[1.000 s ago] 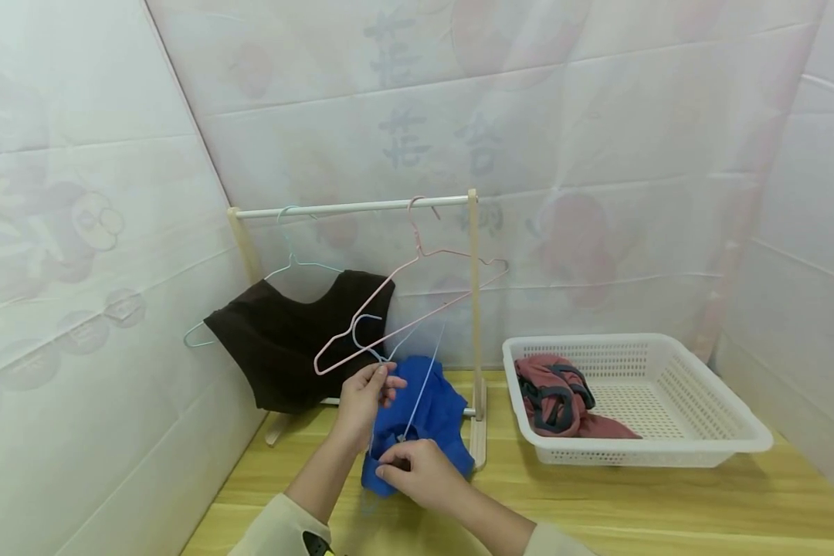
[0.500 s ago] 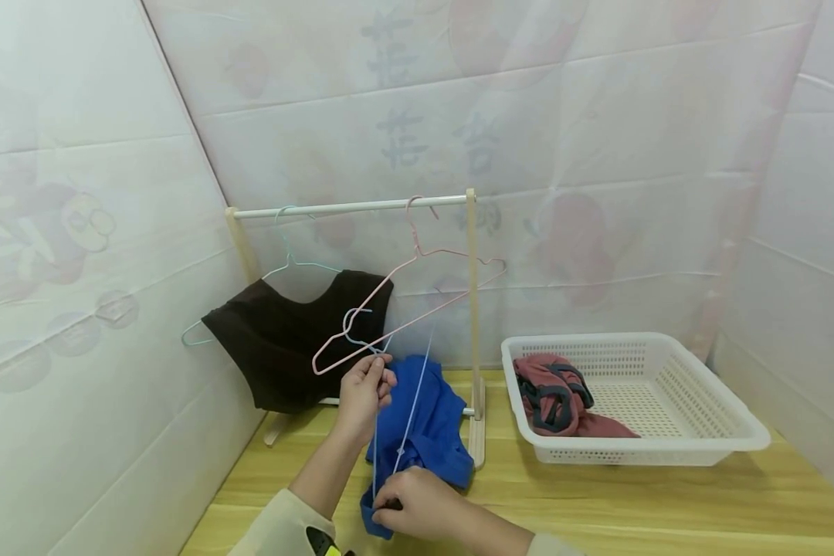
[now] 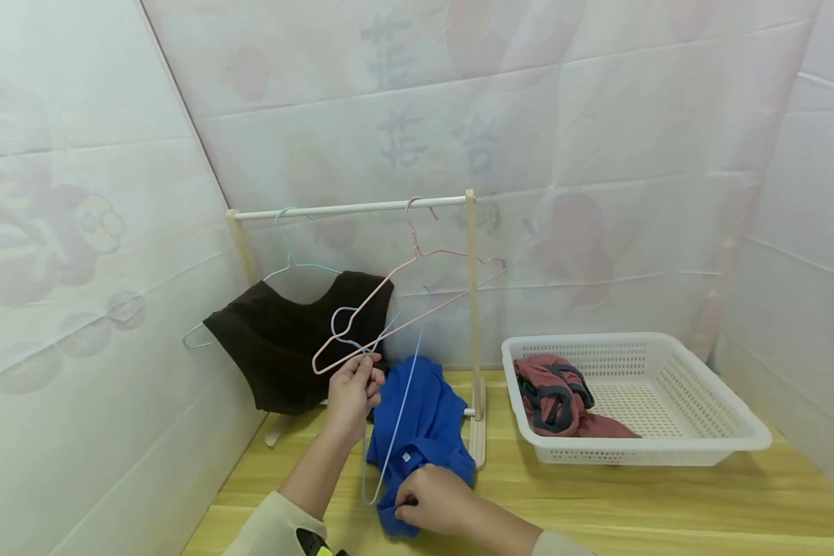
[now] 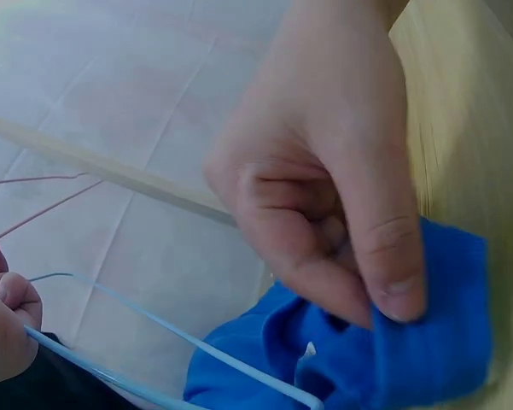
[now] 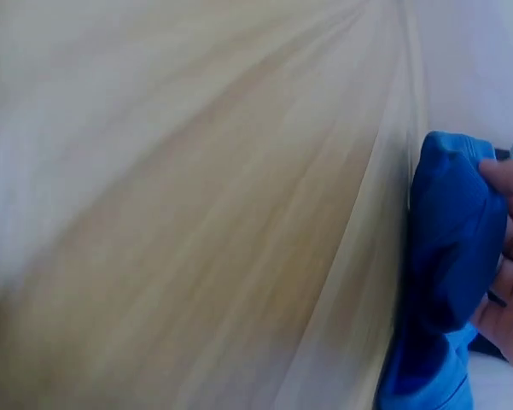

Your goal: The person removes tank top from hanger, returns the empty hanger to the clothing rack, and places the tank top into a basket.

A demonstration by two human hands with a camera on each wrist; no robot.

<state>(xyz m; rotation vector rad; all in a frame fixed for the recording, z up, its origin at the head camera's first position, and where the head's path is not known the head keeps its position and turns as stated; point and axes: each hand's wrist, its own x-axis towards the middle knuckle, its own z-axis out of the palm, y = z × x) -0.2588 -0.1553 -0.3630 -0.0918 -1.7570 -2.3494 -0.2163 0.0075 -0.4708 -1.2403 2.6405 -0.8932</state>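
Observation:
A blue sleeveless garment [image 3: 420, 401] lies spread on the table below the rack, its near end lifted a little. My right hand [image 3: 436, 498] pinches that end between thumb and fingers. In the left wrist view the thumb of the right hand [image 4: 324, 188] presses on the blue cloth [image 4: 444, 333]. My left hand [image 3: 354, 392] pinches a light blue wire hanger [image 4: 196, 343] near the base of its hook. The hanger stands tilted, its lower corner beside the garment's left edge and apart from the right hand.
A rack with a white rod [image 3: 361, 207] carries a dark top [image 3: 299, 340] on a mint hanger and a bare pink hanger [image 3: 389, 276], which crosses before the blue one. At right, a white basket [image 3: 653, 446] holds a reddish garment [image 3: 552, 398] with dark trim.
The right hand has drawn the garment's edge toward the near side, then slightly right. The hanger's lower corner has come out of the cloth. My left hand has shifted slightly left with the hanger.

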